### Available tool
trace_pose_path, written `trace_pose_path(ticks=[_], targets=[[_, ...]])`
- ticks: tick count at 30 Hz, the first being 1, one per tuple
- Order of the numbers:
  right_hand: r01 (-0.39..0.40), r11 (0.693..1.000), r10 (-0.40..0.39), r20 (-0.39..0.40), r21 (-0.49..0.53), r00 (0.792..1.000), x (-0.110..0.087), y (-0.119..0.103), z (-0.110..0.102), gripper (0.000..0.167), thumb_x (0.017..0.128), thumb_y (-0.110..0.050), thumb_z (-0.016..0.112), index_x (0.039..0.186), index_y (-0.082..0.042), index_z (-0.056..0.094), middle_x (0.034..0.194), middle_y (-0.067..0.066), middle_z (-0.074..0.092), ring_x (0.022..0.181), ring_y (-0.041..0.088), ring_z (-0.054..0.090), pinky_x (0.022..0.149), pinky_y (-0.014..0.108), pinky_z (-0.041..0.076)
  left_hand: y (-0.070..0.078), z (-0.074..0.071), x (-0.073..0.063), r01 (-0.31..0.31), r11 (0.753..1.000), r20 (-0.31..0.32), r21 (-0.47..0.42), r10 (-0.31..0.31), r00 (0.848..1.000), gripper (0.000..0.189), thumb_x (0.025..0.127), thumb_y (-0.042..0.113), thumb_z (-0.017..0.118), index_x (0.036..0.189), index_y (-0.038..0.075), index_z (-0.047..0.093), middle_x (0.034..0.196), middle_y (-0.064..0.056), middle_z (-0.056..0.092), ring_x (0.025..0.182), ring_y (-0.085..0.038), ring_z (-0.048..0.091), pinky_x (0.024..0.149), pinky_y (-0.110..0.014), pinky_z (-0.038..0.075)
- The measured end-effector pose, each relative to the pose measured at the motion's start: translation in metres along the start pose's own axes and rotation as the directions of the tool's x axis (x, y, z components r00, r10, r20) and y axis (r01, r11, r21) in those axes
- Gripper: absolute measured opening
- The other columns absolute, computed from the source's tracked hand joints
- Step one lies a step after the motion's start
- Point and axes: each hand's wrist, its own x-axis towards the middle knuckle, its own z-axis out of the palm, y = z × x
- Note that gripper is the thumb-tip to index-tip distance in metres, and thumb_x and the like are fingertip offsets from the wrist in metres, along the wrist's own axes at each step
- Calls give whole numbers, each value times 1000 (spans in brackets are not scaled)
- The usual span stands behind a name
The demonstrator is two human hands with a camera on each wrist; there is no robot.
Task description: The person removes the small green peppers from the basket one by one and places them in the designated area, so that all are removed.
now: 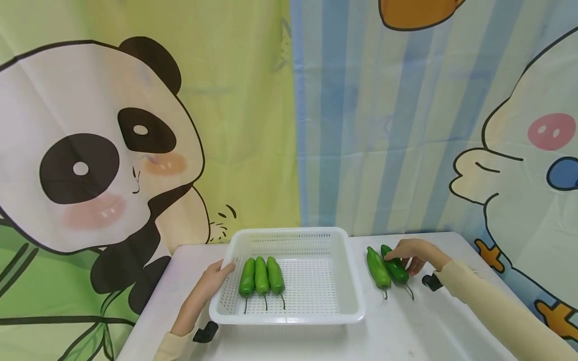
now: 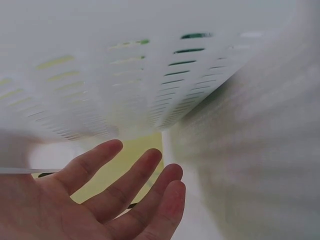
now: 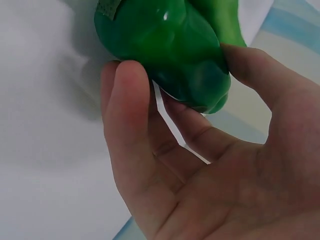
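Note:
A white plastic basket [image 1: 298,319] with slotted sides stands on the table. My left hand [image 1: 212,281] holds its left rim, thumb over the edge; in the left wrist view the fingers [image 2: 120,187] stretch loosely along the outer wall. Three green peppers [image 1: 261,276] lie side by side in the basket's left part, stems toward me. Right of the basket, my right hand [image 1: 415,252] pinches a dark green pepper [image 1: 396,268] between thumb and fingers, seen close in the right wrist view [image 3: 170,55]. A lighter green pepper [image 1: 378,267] lies just left of it.
The white table [image 1: 384,336] ends at a cloth backdrop [image 1: 253,125] printed with a panda and a white cartoon figure. Black straps with small wrist cameras [image 1: 205,332] sit at both cuffs. The basket's raised rim stands between the two groups of peppers.

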Motion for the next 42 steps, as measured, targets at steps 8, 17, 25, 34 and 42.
trace_pose_path(ticks=[8, 17, 25, 34, 42], targets=[[-19, 999, 18, -15, -38, 1000, 3, 4, 7, 49, 96, -42, 62, 107, 5, 59, 94, 19, 64, 76, 26, 71, 68, 33, 66, 1, 0, 0, -8, 1000, 4, 6, 8, 1000, 53, 106, 35, 46, 151, 8, 43, 117, -24, 71, 79, -31, 76, 59, -42, 66], [-27, 998, 25, -32, -54, 999, -4, 2, 9, 51, 95, -47, 62, 109, 3, 58, 92, 17, 64, 76, 25, 70, 69, 33, 66, -1, 0, 1, -6, 1000, -3, 5, 6, 1000, 52, 106, 34, 46, 151, 7, 43, 117, -25, 70, 78, -31, 76, 58, -42, 66], [2, 998, -3, -29, -59, 1000, -6, 5, 4, 55, 97, -48, 60, 111, 5, 60, 94, 19, 67, 81, 28, 71, 72, 37, 66, -2, 0, 2, -1, 1000, 6, -18, 2, 1000, 53, 106, 32, 46, 152, 7, 42, 119, -26, 70, 79, -32, 76, 60, -43, 66], [41, 997, -45, -54, -63, 998, -10, -2, -15, 63, 100, -49, 55, 119, 12, 60, 107, 26, 68, 88, 32, 70, 74, 42, 65, -2, 0, 1, -3, 1000, 6, -23, 3, 1000, 53, 106, 33, 46, 152, 8, 42, 119, -25, 70, 79, -31, 76, 59, -43, 66], [55, 994, -63, -91, -90, 994, -12, -16, -28, 73, 98, -48, 59, 131, 16, 49, 107, 27, 67, 88, 34, 69, 74, 42, 64, -2, -1, 1, -2, 1000, 8, -13, 2, 1000, 55, 105, 35, 46, 153, 9, 41, 123, -27, 68, 80, -31, 76, 59, -42, 66]])
